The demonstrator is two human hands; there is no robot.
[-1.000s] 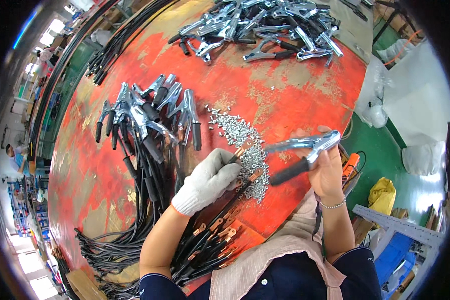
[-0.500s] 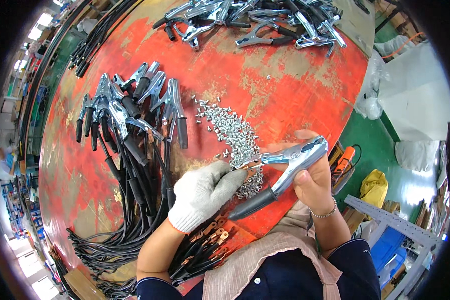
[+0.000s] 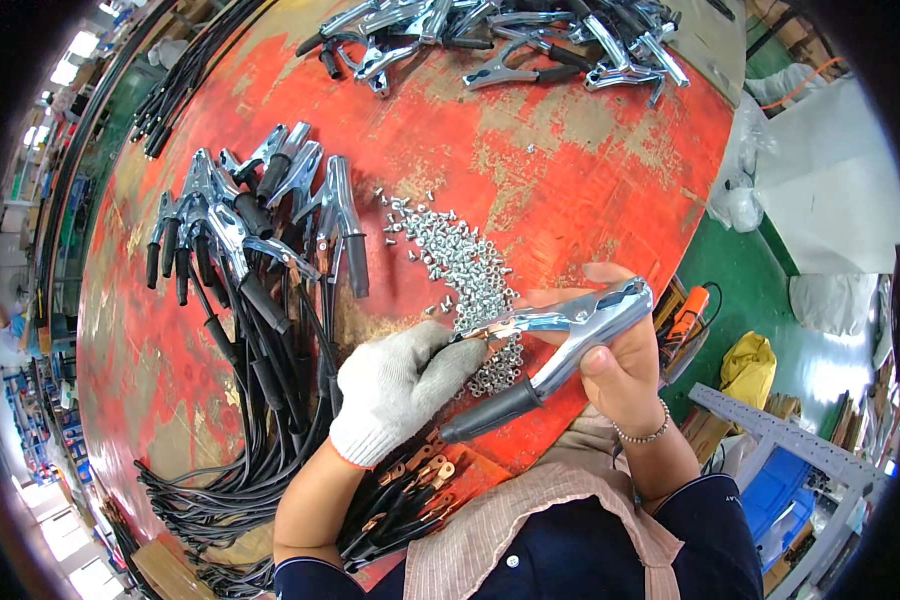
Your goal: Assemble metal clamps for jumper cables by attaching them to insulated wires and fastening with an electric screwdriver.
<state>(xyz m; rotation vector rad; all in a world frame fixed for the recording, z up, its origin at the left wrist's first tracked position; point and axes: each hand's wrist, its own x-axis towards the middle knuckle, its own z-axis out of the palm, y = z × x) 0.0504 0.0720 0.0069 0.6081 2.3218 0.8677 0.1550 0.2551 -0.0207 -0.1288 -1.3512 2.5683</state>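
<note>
My right hand (image 3: 625, 372), bare with a beaded bracelet at the wrist, is closed round a shiny metal spring clamp (image 3: 592, 325). One handle of the clamp carries a black sleeve (image 3: 494, 412) that points toward the lower left. In a white knitted glove, my left hand (image 3: 394, 388) pinches at the tip of the clamp's other handle, where a bit of copper shows. The glove hides most of what its fingers hold there. Just beyond both hands lies a heap of small screws (image 3: 458, 262), with loose nuts (image 3: 498, 372) at its near end, partly behind the clamp.
Left of the heap are clamps joined to black cables (image 3: 255, 375). More clamps (image 3: 570, 40) are piled at the far edge of the worn red table (image 3: 610, 180). Cables with copper lugs (image 3: 435, 475) lie close to my body. A grey metal frame (image 3: 770, 430) stands at the right.
The clamp's black-sleeved handle has swung slightly left. My gloved hand has shifted a little left, still at the other handle's tip. Both hands keep their grip.
</note>
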